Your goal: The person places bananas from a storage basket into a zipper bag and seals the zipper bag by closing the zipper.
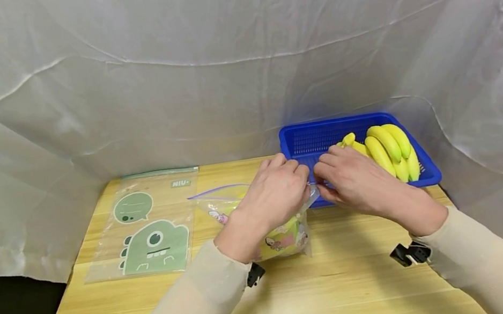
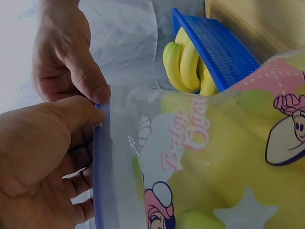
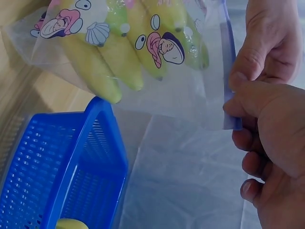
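Note:
A clear zip bag [image 1: 288,241] printed with pink cartoon figures holds several bananas [image 3: 93,69]. It stands tilted on the table, its mouth edged by a purple zip strip [image 2: 98,176]. My left hand [image 1: 273,191] pinches the strip between thumb and fingers, part way along it. Close beside it, my right hand [image 1: 357,179] pinches the same strip near its corner, as the right wrist view shows. The thumbs of both hands nearly meet at the strip. Behind the hands in the head view, much of the bag's upper edge is hidden.
A blue plastic basket [image 1: 339,122] with more bananas [image 1: 384,150] stands at the back right, just beyond my hands. On the left, a flat clear zip bag [image 1: 160,252] with a green monster print lies on the wooden table [image 1: 302,301]. Grey cloth [image 1: 204,104] hangs behind.

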### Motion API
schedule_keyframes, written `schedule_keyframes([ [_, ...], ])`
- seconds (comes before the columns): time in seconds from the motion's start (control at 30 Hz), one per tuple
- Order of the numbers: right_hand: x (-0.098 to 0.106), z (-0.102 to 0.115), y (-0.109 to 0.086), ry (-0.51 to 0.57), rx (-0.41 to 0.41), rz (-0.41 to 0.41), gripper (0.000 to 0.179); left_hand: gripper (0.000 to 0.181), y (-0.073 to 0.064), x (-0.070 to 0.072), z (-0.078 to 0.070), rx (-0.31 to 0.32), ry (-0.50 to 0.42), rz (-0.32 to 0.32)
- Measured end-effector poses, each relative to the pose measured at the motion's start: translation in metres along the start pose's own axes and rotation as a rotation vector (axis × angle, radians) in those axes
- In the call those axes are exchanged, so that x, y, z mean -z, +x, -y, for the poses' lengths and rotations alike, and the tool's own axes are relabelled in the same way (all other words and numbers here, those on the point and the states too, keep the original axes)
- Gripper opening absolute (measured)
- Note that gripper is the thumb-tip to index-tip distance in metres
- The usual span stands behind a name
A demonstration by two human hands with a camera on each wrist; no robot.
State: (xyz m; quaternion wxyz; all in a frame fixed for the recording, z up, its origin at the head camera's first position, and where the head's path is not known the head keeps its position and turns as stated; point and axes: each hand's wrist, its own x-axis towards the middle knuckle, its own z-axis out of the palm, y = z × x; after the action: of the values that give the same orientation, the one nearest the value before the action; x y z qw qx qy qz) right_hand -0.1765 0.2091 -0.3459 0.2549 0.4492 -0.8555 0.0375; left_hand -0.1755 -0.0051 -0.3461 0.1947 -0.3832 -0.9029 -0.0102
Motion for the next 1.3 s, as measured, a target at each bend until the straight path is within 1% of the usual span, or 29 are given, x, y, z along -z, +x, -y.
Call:
schedule_keyframes([
  [0.13, 0.001, 0.0, -0.001, 0.007, 0.006, 0.01, 0.012, 0.021, 0.001, -0.001, 0.001, -0.025, 0.001, -0.012],
  [0.23, 0.002, -0.001, -0.002, 0.026, 0.0, 0.026, 0.011, 0.019, 0.001, -0.002, 0.003, -0.038, -0.036, 0.008],
  [0.33, 0.003, -0.003, -0.003, 0.043, -0.025, 0.038, 0.011, 0.016, 0.0, -0.002, 0.007, -0.049, -0.058, 0.019],
  [0.47, 0.003, -0.006, -0.005, 0.051, -0.057, 0.039, 0.011, 0.013, -0.002, 0.0, 0.012, -0.045, -0.074, 0.025],
  [0.53, 0.002, -0.006, -0.005, 0.051, -0.063, 0.034, 0.01, 0.013, -0.004, 0.001, 0.014, -0.033, -0.088, 0.034],
  [0.6, 0.001, -0.005, -0.003, 0.055, -0.059, 0.025, 0.01, 0.013, -0.005, 0.001, 0.014, -0.025, -0.095, 0.043],
  [0.83, -0.004, 0.003, 0.001, 0.032, -0.036, -0.015, 0.012, 0.014, -0.005, 0.001, 0.013, -0.023, -0.084, 0.016],
  [0.9, -0.004, 0.003, 0.001, 0.022, -0.038, -0.019, 0.013, 0.015, -0.005, 0.001, 0.012, -0.022, -0.084, 0.018],
  [1.0, -0.005, 0.004, 0.0, 0.02, -0.044, -0.021, 0.014, 0.017, -0.005, 0.001, 0.012, -0.025, -0.077, 0.028],
  [1.1, -0.005, 0.003, 0.0, 0.022, -0.047, -0.022, 0.014, 0.018, -0.005, 0.001, 0.013, -0.028, -0.081, 0.05],
  [1.3, -0.005, 0.0, -0.005, 0.019, -0.077, -0.018, 0.016, 0.017, -0.008, 0.003, 0.016, -0.014, -0.09, 0.078],
])
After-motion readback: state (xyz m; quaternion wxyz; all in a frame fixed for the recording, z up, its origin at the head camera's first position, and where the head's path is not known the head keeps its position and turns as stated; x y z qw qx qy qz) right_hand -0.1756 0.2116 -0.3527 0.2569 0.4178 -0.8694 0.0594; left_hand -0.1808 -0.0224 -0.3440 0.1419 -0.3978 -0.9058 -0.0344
